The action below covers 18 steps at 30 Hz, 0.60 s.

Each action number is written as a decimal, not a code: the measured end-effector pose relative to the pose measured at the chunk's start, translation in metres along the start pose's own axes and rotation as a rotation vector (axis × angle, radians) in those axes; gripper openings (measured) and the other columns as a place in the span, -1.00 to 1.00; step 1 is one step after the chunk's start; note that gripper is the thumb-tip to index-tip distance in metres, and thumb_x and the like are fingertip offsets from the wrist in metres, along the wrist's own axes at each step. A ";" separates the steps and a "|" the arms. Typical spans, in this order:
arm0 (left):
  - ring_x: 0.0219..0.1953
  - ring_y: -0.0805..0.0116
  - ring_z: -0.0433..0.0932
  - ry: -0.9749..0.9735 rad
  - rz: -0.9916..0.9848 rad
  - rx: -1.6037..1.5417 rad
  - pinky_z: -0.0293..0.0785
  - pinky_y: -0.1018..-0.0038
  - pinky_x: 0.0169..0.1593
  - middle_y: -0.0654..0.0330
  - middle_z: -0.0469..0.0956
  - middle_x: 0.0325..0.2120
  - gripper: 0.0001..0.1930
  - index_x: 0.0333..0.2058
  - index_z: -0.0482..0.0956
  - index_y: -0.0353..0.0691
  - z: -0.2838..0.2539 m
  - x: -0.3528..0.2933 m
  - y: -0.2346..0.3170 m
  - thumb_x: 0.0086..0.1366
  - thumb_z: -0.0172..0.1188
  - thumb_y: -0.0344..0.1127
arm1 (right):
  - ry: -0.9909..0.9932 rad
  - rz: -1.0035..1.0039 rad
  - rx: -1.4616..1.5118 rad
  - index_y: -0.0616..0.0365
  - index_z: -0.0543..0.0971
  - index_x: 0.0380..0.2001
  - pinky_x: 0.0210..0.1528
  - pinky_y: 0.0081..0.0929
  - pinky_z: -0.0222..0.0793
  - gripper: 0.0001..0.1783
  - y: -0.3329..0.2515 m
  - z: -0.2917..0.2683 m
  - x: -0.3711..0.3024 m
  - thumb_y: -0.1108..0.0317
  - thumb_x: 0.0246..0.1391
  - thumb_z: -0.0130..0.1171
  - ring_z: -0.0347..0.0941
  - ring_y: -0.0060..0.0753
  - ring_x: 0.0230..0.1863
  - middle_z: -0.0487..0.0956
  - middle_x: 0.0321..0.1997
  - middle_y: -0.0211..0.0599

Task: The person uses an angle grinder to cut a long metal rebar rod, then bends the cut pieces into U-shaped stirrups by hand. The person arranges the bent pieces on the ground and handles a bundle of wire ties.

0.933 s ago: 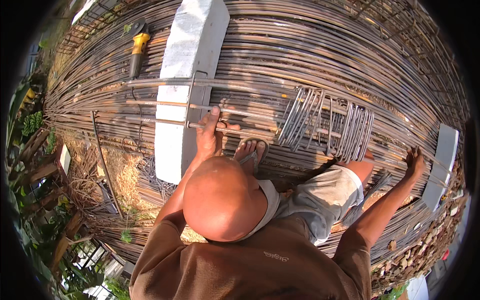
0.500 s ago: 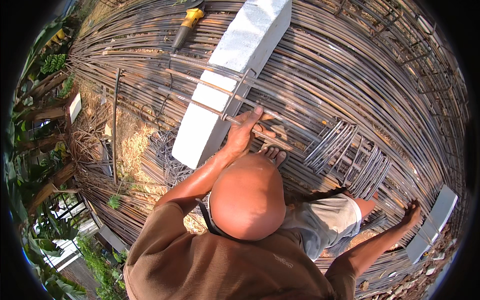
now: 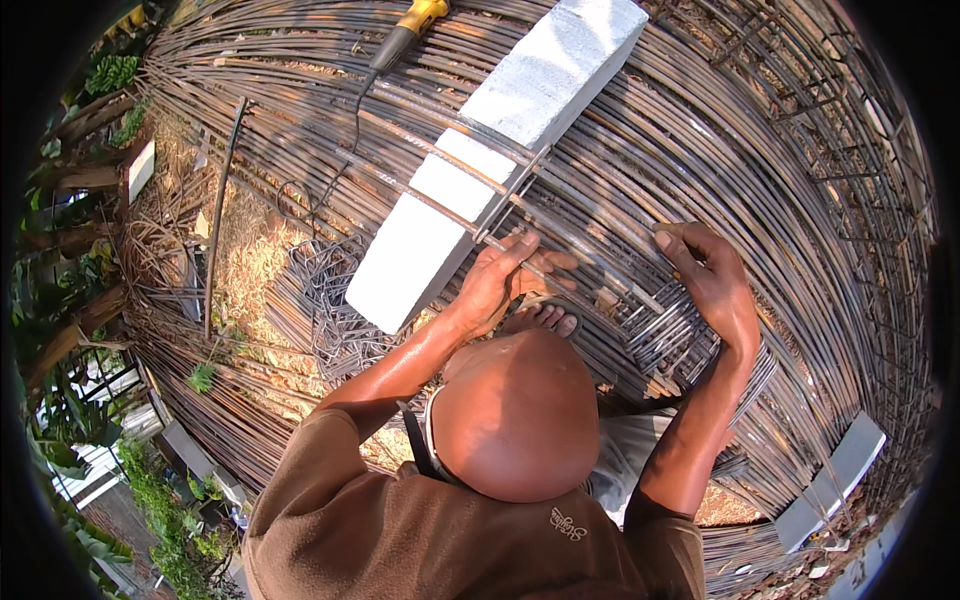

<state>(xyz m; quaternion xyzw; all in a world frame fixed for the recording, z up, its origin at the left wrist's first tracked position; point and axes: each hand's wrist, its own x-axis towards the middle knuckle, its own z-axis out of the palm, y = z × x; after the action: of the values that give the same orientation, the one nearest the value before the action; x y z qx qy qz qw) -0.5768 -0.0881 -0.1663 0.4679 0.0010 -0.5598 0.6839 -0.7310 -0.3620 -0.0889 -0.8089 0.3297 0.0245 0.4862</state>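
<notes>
Near the middle, my left hand (image 3: 510, 275) has its thumb over one steel rebar (image 3: 440, 205) and its fingers curled beneath. That rebar and a few parallel ones lie across a long white block (image 3: 530, 85). A rectangular steel stirrup (image 3: 517, 190) crosses the bars at the block's right side, just above my left thumb. My right hand (image 3: 712, 280) is bent over the rebars to the right, thumb and forefinger tips close together; whatever is between them is too small to tell. Below its fingers sits a cluster of stirrups (image 3: 665, 335), partly hidden by my right forearm.
A yellow and black power tool (image 3: 408, 35) with a dark cord lies at the top. Many long rebars (image 3: 720, 150) cover the ground. A tangle of bent steel pieces (image 3: 345, 310) lies left of the block. A second pale block (image 3: 830, 485) is at the lower right.
My right hand has come from beside the pale block at the lower right to above the stirrups. My left hand stays at the rebar. The whole view has shifted slightly.
</notes>
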 end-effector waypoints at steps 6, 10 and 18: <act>0.09 -0.03 0.76 -0.058 -0.053 0.078 0.67 0.11 0.26 -0.26 0.71 0.05 -0.32 0.04 0.65 -0.60 -0.002 -0.004 0.015 0.71 0.04 0.13 | -0.128 0.132 0.119 0.32 0.80 -0.15 -0.23 -0.42 0.34 -0.66 0.002 0.018 0.027 0.18 0.39 0.46 0.39 -0.60 -0.33 0.60 -0.42 -0.45; 0.14 0.02 0.73 -0.084 -0.096 0.132 0.61 0.12 0.34 -0.20 0.73 0.06 -0.34 0.10 0.65 -0.59 -0.001 -0.009 0.020 0.70 0.07 0.11 | 0.134 0.081 0.111 0.31 0.83 -0.14 -0.10 -0.42 0.43 -0.76 0.009 0.038 0.019 0.30 0.33 0.49 0.48 -0.53 -0.28 0.67 -0.36 -0.35; -0.02 0.05 0.83 0.003 -0.210 0.079 0.77 0.25 0.10 -0.16 0.76 0.02 -0.52 0.05 0.59 -0.44 -0.005 -0.004 0.013 0.66 0.21 0.00 | 0.170 0.084 0.139 0.30 0.81 -0.17 -0.13 -0.46 0.45 -0.84 -0.003 0.041 0.021 0.46 0.23 0.54 0.52 -0.55 -0.28 0.71 -0.31 -0.33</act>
<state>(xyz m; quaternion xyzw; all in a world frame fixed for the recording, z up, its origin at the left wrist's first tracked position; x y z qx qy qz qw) -0.5656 -0.0825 -0.1590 0.4928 0.0289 -0.6274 0.6023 -0.7016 -0.3392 -0.1156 -0.7580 0.4042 -0.0465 0.5098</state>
